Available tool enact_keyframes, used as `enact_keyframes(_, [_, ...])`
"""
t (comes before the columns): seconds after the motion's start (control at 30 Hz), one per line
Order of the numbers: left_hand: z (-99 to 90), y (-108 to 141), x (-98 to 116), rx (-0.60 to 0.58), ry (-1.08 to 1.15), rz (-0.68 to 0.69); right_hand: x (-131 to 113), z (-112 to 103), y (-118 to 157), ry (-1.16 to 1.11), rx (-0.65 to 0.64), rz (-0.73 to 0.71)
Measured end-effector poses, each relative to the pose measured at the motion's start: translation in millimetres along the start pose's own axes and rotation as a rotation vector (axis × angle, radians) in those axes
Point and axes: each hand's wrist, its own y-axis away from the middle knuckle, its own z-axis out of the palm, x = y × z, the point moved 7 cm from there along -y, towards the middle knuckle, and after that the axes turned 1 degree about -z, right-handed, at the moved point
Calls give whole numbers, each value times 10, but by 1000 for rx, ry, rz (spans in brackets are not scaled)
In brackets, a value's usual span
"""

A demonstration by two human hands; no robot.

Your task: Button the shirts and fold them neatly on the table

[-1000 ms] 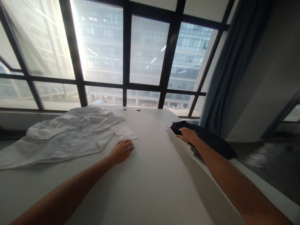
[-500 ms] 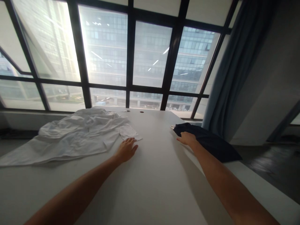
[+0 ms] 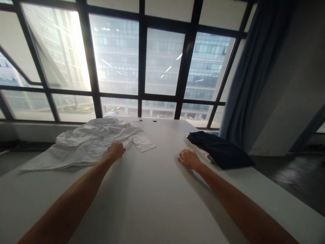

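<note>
A white shirt (image 3: 83,142) lies rumpled on the left of the white table (image 3: 154,189), a short sleeve (image 3: 143,141) stretched toward the middle. My left hand (image 3: 116,150) is at the shirt's near edge, fingers curled down and closed on the cloth; its fingertips are partly hidden. Over the table right of centre is my right hand (image 3: 188,158), holding nothing, with loosely bent fingers apart. Just beyond it, without contact, lies a folded dark navy garment (image 3: 219,147), and a strip of pale cloth (image 3: 203,153) shows under its near edge.
Dark-framed windows (image 3: 141,67) rise behind the table. A blue-grey curtain (image 3: 243,88) hangs at the right. Two small round holes, one of them bare (image 3: 154,121), sit near the table's far edge. Grey floor (image 3: 286,176) shows past the right edge.
My left hand has moved left from beside the sleeve onto the shirt's near edge, its fingers curling. My right hand has come away from the navy garment, toward the table's middle.
</note>
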Motion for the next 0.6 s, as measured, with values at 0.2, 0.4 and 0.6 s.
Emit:
enact_keyframes(0.2, [-292, 188, 299, 79, 51, 10, -314, -92, -7, -99, -1, -57])
enact_keyframes(0.4, [-618, 551, 917, 166, 68, 223, -921, -71, -285, -310, 50, -215])
enact_keyframes(0.6, [-420, 596, 890, -14, 275, 162, -1241, -50, -478, -278, 32, -279])
